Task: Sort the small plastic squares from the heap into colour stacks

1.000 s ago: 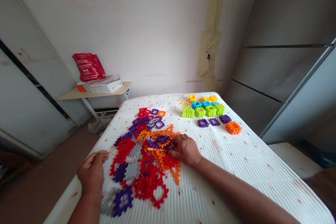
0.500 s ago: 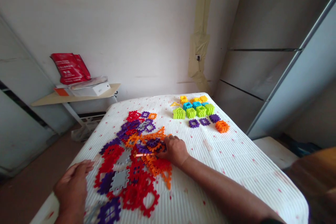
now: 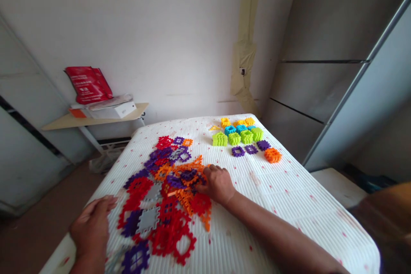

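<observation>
My right hand [image 3: 218,184] reaches into a heap of toothed plastic building tiles. Its fingers and thumb are curled together at orange tiles [image 3: 184,201] and a purple tile [image 3: 188,174]; what lies between the fingertips is hidden. To the left of the heap, my left hand [image 3: 93,222] hangs over the table edge with fingers stretched out and holding nothing. Closest to it are red tiles [image 3: 136,192], a dark purple tile [image 3: 131,222] and a grey square tile [image 3: 149,220]. Nearer the front lie a red tile with a round hole [image 3: 192,242] and a purple window tile [image 3: 136,259].
Stacked green tiles [image 3: 246,137], blue tiles [image 3: 240,129], yellow tiles [image 3: 225,122] and an orange stack [image 3: 272,155] stand at the back right of the white padded table cover [image 3: 257,205]. A side table [image 3: 61,123] holds a red bag [image 3: 88,84] and a white box [image 3: 118,110].
The thin orange piece by my right thumb has tilted and dropped slightly into the heap. My right hand has shifted a little to the right. My left hand stays nearly still.
</observation>
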Tool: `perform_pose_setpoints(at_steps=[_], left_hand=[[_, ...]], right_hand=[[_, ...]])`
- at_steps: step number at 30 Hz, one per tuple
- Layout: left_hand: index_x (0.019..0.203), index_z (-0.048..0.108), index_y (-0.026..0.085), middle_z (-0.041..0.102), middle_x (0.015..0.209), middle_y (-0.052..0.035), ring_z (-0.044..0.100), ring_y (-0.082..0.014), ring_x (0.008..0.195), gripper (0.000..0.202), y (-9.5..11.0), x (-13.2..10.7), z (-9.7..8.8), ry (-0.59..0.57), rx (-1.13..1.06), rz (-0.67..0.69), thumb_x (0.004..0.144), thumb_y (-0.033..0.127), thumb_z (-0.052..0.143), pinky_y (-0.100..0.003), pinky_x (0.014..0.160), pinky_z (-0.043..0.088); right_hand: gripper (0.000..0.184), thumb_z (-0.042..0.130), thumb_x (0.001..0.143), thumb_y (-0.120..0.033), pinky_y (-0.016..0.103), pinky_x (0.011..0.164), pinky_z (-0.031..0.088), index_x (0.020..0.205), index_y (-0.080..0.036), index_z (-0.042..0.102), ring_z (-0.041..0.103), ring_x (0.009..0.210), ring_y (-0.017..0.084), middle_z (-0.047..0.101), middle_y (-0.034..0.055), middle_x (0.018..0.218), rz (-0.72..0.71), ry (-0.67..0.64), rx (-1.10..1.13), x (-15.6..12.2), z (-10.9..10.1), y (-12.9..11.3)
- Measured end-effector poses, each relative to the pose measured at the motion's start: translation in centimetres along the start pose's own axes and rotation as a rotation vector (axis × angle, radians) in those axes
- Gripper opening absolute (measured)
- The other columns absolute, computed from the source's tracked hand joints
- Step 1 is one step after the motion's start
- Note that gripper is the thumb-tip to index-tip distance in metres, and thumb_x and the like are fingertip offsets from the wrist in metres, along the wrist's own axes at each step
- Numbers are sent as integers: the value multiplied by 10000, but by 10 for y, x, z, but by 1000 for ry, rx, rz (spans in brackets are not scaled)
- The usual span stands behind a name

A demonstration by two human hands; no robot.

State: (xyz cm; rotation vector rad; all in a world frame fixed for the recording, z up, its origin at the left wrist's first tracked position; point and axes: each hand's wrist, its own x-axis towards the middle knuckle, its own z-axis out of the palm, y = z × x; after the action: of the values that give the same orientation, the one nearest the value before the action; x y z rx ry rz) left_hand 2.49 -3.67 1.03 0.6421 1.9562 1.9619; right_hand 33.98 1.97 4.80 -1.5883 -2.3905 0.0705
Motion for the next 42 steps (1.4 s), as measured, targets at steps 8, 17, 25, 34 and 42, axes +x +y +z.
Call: perform_pose_setpoints(at_steps=[8, 17, 25, 34, 42], left_hand=[[715, 645, 145, 642, 631, 4, 578, -144, 614, 174, -13, 11, -4, -45, 29, 55, 602, 276, 629, -279, 651, 460], [709, 635, 143, 632, 620, 0, 564, -139, 606, 164, -14, 12, -4, -61, 15, 51, 612, 276, 639, -273, 639, 448], [733, 644, 136, 636, 643, -11, 574, -159, 623, 197, -17, 13, -5, -45, 18, 56, 599, 279, 632, -298, 649, 458], [717, 650, 155, 628, 619, 20, 566, -127, 605, 205, -16, 13, -4, -17, -17, 16, 569, 297, 652, -266, 639, 443], [683, 647, 173, 616, 601, 34, 557, -131, 610, 228, 1, 0, 0, 12, -33, -19, 506, 318, 648, -259, 620, 429]], right_hand=[[436, 645, 702, -566, 333, 700, 456, 919, -190, 603, 587, 869, 235, 622, 88, 943, 14, -45, 20, 0, 8, -9], [460, 624, 712, -566, 345, 694, 463, 959, -179, 598, 580, 887, 251, 614, 105, 968, -10, -39, 24, -5, 6, -13], [291, 642, 709, -342, 297, 686, 462, 944, -173, 607, 609, 842, 225, 632, 92, 937, 34, -60, 66, -2, 4, -10], [456, 677, 668, -232, 276, 766, 454, 1105, -163, 568, 604, 881, 188, 618, 82, 1004, 106, 92, 297, -2, 1, 38], [354, 652, 734, -335, 312, 785, 418, 1030, -145, 614, 571, 890, 222, 632, 103, 949, 244, 453, 119, 15, 1, 102]])
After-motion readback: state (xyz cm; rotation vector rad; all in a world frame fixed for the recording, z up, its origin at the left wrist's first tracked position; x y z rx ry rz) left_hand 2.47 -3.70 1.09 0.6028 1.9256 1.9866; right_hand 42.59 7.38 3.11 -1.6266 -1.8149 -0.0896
